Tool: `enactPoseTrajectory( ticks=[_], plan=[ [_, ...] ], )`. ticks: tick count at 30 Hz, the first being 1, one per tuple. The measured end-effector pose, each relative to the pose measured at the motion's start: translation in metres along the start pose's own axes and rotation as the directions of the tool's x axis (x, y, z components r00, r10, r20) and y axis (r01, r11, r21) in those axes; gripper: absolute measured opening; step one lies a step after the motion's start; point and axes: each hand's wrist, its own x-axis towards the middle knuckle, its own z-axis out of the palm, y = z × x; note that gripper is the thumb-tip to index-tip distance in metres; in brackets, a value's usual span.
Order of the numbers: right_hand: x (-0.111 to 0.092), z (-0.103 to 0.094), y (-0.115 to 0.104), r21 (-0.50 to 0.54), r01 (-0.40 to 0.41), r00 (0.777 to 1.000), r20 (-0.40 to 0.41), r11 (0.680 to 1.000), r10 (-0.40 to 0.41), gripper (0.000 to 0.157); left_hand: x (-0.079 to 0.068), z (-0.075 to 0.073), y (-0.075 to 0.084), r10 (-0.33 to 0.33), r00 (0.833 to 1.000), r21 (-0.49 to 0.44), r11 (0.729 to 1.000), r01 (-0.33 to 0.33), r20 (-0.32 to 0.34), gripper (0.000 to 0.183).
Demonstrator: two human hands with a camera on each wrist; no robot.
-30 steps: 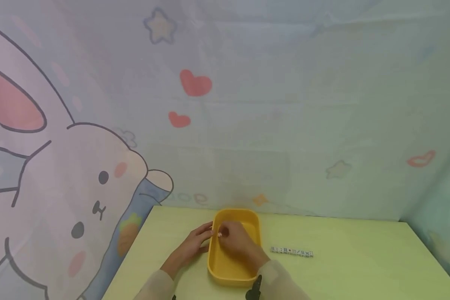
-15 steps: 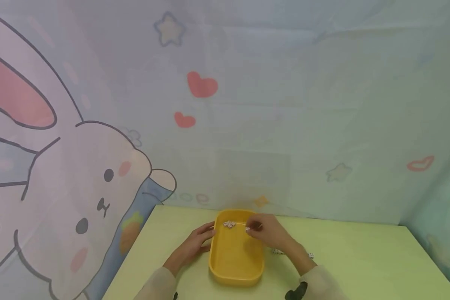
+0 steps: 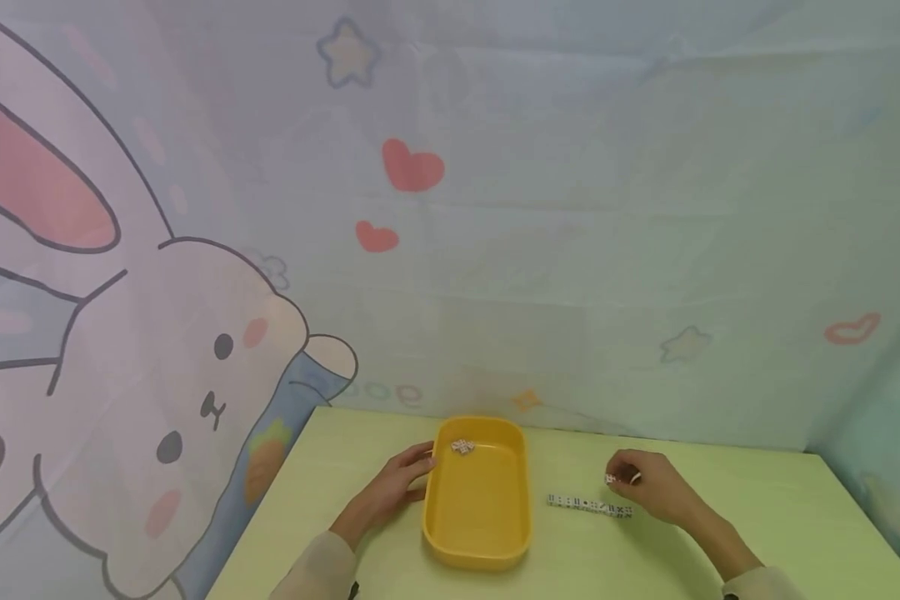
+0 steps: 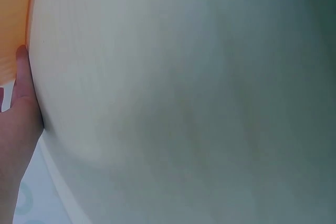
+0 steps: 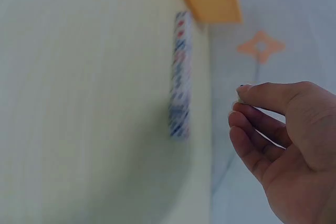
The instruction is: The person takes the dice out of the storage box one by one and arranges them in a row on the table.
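Note:
A yellow tray (image 3: 477, 518) stands on the table, with several small white dice (image 3: 462, 447) clustered in its far left corner. My left hand (image 3: 393, 485) rests against the tray's left wall, fingers extended; the left wrist view shows this hand (image 4: 21, 114) beside the tray wall (image 4: 11, 22). To the right of the tray lies a straight row of dice (image 3: 589, 506). Above and just beyond its right end, my right hand (image 3: 658, 487) pinches a die (image 3: 610, 479) between thumb and fingertips. In the right wrist view the die is mostly hidden by the fingers (image 5: 257, 129).
The pale green table (image 3: 780, 517) extends right of the dice row. Behind it hangs a printed backdrop (image 3: 495, 350) with a rabbit, hearts and stars, meeting the table's back edge.
My right hand has lifted a die out of the tray and carried it rightward past the row of dice. My left hand has stayed at the tray's left side.

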Motion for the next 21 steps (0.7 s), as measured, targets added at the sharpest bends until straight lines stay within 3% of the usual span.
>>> enactPoseTrajectory(
  ticks=[7, 14, 21],
  plan=[
    [-0.031, -0.005, 0.036, -0.06, -0.053, 0.999, 0.008, 0.997, 0.054, 0.012, 0.0, 0.0, 0.001, 0.007, 1.0, 0.009, 1.0, -0.007, 0.003, 0.058],
    [-0.041, 0.0, 0.044, -0.03, -0.031, 0.998, 0.045, 0.999, 0.032, 0.014, 0.001, -0.001, 0.001, 0.003, 1.0, 0.007, 1.0, -0.003, 0.004, 0.058],
    [-0.045, 0.007, 0.044, -0.03, -0.045, 0.998, 0.03, 0.999, 0.046, 0.014, 0.0, -0.001, -0.001, 0.007, 1.0, 0.013, 1.0, -0.007, 0.013, 0.058]
  ],
)
